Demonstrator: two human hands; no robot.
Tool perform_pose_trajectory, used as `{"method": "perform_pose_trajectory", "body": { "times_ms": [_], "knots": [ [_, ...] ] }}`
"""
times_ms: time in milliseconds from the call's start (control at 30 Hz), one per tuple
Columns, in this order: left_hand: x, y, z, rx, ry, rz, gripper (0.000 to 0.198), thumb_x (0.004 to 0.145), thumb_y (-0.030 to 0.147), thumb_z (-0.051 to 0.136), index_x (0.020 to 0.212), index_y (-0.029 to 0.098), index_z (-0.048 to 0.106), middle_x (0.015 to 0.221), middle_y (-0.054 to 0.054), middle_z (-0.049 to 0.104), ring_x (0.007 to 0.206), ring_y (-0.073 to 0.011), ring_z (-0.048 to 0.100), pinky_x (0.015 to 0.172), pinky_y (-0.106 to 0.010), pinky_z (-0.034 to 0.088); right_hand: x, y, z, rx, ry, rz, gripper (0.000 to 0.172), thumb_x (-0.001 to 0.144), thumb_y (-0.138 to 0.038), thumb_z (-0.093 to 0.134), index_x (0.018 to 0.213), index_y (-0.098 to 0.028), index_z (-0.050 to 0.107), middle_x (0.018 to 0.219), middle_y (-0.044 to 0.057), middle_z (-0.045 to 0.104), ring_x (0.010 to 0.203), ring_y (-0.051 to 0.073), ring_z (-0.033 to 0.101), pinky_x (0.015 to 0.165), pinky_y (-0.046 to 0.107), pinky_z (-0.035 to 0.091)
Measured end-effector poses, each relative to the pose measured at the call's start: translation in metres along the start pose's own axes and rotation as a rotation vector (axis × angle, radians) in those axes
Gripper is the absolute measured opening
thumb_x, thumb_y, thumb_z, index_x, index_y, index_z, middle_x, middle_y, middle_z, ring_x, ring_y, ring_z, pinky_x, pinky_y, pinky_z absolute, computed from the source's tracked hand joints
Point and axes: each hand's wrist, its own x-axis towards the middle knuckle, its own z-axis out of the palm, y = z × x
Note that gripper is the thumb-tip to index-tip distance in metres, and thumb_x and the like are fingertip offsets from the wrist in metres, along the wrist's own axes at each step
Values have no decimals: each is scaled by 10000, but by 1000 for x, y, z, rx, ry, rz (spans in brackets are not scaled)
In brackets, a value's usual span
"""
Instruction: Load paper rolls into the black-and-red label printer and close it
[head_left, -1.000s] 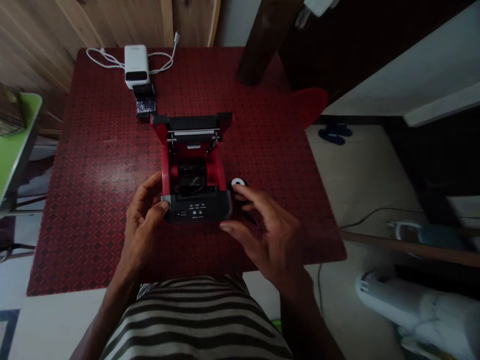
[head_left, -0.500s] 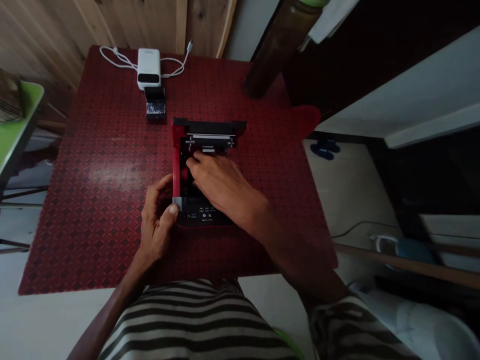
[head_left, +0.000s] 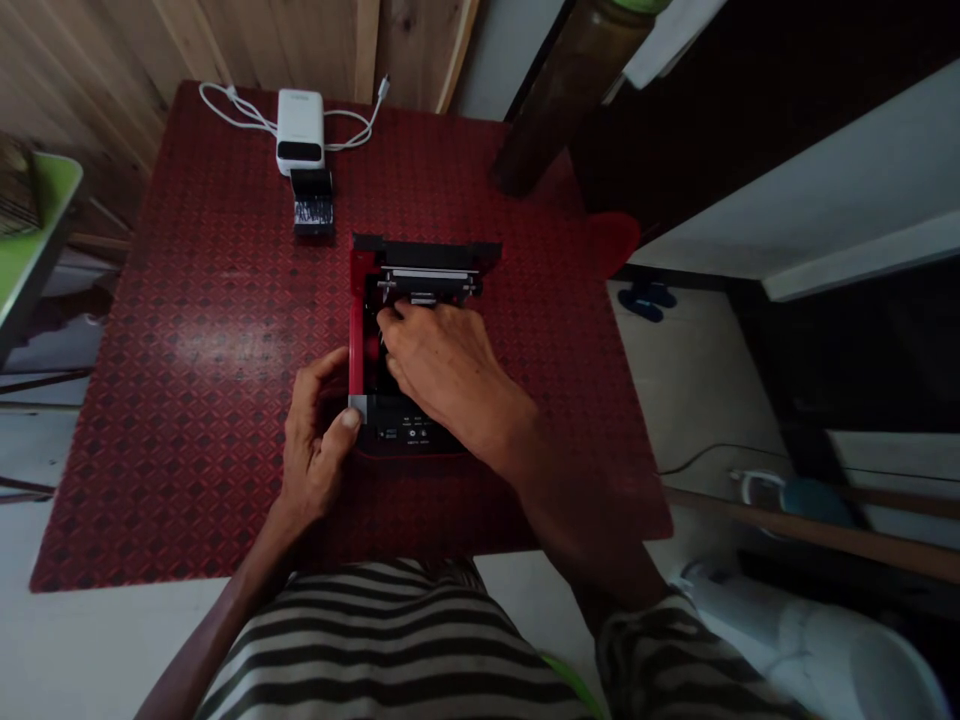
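Head view: from my seat I look down on a red-and-black machine [head_left: 401,428] standing on the red patterned surface [head_left: 202,400], close to the middle and nearer the person's side. Its lid [head_left: 427,252] is raised at the far end, showing a pale strip and metal fittings on the underside. Along the near end I can make out a black front panel with two small round buttons and some white print, too small for me to read.

I see the left hand [head_left: 315,440] partly open, its fingers bent beside the machine's left wall and its thumb resting on the near left corner — steadying rather than gripping. The right hand [head_left: 450,365] reaches across into the machine's open bay, back of the hand up and fingers curled downward; the palm is hidden from me, so I cannot tell whether it is gripping anything in there.

Past the machine, toward the far left, I have a white box [head_left: 300,115] with a white cable [head_left: 358,130] looped around behind it, and just in front of that a small black case [head_left: 312,210] standing open. A dark brown bottle [head_left: 551,95] with a green top stands at the far right of the surface.
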Motion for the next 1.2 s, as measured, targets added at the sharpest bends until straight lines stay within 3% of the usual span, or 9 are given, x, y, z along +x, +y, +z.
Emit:
{"method": "perform_pose_trajectory", "body": {
  "times_ms": [333,600,700,867,967,1067,1200],
  "knots": [
    [4,5,3,17,21,28,580,1170,647,660,1617,282,715,1456,-115,796,1183,-308,815,961,-469,693,-7,0,-2,97,1,33,363,1161,-51,570,1426,-141,801,1358,201,887,1249,341,866,926,398,629],
    [4,5,5,-21,44,40,556,1162,632,690,1585,274,741,1434,-106,811,1236,-315,820,1008,-475,685,-17,1,0,111,96,2,344,1168,-66,584,1428,-165,786,1281,152,901,1236,317,858,1006,412,637],
    [4,8,4,-17,37,23,558,1161,636,688,1587,280,737,1423,-107,817,1193,-314,823,986,-481,685,-34,8,-1,203,223,-12,281,1124,-65,677,1339,-185,812,1239,122,902,1209,301,845,986,389,637],
    [3,10,3,0,15,-14,586,1161,649,666,1607,271,720,1414,-115,824,1147,-314,822,917,-466,684,-73,52,0,531,670,-31,181,1020,-148,855,1160,-254,808,1134,35,887,1023,257,832,944,401,653],
    [2,6,2,-5,33,-29,590,1148,630,681,1622,281,724,1408,-113,828,1188,-329,813,887,-454,680,-71,93,16,683,825,141,176,999,-239,879,1123,-302,773,1133,29,882,1006,262,824,936,429,658],
    [2,3,2,0,40,-22,592,1138,635,692,1622,299,740,1473,-109,816,1298,-348,789,979,-481,687,-39,125,50,802,894,314,136,1021,-301,820,1114,-289,723,1164,79,872,1022,248,808,941,418,651],
    [3,5,2,8,42,-30,618,1130,664,687,1614,286,748,1475,-114,818,1296,-353,795,1016,-497,691,8,138,99,935,912,453,216,937,-233,818,1058,-270,644,1101,38,846,1041,228,794,1016,406,633]
  ]
}}
